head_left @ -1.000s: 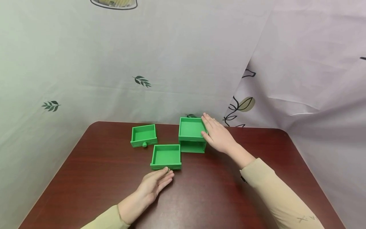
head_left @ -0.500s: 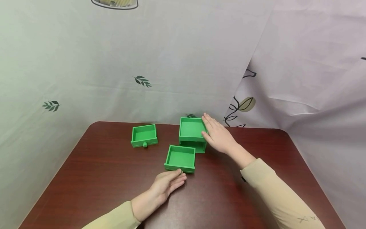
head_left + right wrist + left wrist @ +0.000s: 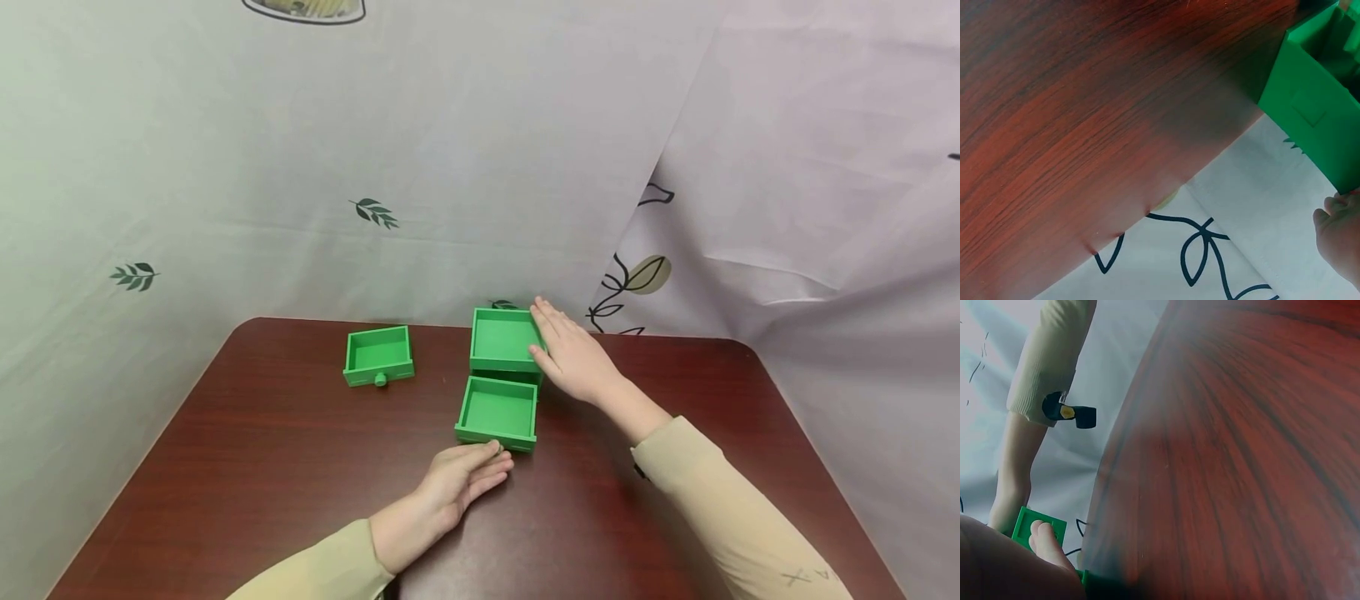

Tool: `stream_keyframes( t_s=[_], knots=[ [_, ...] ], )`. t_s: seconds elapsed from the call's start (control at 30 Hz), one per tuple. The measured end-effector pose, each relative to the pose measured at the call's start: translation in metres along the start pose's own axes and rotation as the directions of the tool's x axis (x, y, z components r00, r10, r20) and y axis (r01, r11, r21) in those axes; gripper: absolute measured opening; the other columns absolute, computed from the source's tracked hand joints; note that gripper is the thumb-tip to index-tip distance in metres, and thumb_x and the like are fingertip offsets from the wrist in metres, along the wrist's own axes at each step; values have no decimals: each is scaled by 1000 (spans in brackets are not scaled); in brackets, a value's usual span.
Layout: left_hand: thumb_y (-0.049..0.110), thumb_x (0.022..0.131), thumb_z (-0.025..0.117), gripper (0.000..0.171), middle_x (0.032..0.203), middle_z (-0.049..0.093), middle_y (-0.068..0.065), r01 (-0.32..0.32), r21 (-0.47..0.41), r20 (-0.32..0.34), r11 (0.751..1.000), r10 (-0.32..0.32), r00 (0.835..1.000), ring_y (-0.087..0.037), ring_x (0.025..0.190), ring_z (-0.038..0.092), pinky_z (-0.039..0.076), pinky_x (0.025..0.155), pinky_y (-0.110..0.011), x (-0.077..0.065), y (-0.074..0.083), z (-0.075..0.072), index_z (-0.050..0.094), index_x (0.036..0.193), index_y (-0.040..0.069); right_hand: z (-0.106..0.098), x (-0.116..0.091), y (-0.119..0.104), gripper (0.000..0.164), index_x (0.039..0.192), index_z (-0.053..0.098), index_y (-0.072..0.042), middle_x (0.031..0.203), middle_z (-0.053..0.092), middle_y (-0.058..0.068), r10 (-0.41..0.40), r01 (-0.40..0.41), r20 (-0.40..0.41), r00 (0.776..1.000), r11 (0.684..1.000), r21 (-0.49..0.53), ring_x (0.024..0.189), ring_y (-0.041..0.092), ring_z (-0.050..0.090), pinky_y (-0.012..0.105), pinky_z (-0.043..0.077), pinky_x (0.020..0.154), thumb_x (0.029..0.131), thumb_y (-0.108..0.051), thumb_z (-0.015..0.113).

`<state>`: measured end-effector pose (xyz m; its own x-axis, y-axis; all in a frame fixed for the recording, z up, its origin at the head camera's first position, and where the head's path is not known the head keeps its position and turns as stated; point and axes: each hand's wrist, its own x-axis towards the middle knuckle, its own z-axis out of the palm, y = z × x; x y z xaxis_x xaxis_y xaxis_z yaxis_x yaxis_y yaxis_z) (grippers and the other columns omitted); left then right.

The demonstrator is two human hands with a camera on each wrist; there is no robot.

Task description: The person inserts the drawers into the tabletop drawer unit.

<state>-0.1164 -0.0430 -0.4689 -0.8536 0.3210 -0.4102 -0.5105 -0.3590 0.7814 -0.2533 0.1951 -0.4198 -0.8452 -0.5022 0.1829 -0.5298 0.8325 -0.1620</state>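
Note:
My left hand (image 3: 459, 485) pinches the front knob of a small green drawer (image 3: 498, 408) between thumb and fingers. The drawer is level, its back edge right at the lower opening of a green cabinet (image 3: 506, 365) with a shallow tray-like top. Against the cabinet's right side lies my right hand (image 3: 576, 357), fingers straight along the upper edge. Seen from the right wrist, the cabinet's flat side wall (image 3: 1313, 100) stands above the fingertips. A second green drawer (image 3: 377, 353) sits alone to the left, its round knob facing me.
The dark red-brown wooden table (image 3: 247, 467) has rounded far corners. Close behind it hangs a pale cloth (image 3: 480, 150) printed with leaves. A dark strap device (image 3: 1072, 412) sits at the right cuff.
My left hand has slid the held drawer to the right, from beside the cabinet to in front of its opening. The right hand and the other drawer stay put.

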Motion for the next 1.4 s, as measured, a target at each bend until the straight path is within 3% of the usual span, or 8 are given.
stream_keyframes(
  t_s=[0.77,1.4],
  knots=[
    [6,108,61,41,108,79,-9,-32,-64,-24,997,30,999,-10,93,77,66,95,-28,15,-8,14,50,138,-20,3,-3,-3,69,166,23,4,175,22,21,-3,3,-19,1000,1000,10,164,35,22,56,28,135,114,-37,41],
    [5,107,62,42,112,79,-15,-51,-72,-58,996,47,997,-9,91,77,67,93,-26,15,-6,24,51,139,-19,1,-1,0,69,166,21,4,176,19,21,-2,3,-16,1000,1000,15,164,37,22,57,29,134,115,-37,40]
  ],
)
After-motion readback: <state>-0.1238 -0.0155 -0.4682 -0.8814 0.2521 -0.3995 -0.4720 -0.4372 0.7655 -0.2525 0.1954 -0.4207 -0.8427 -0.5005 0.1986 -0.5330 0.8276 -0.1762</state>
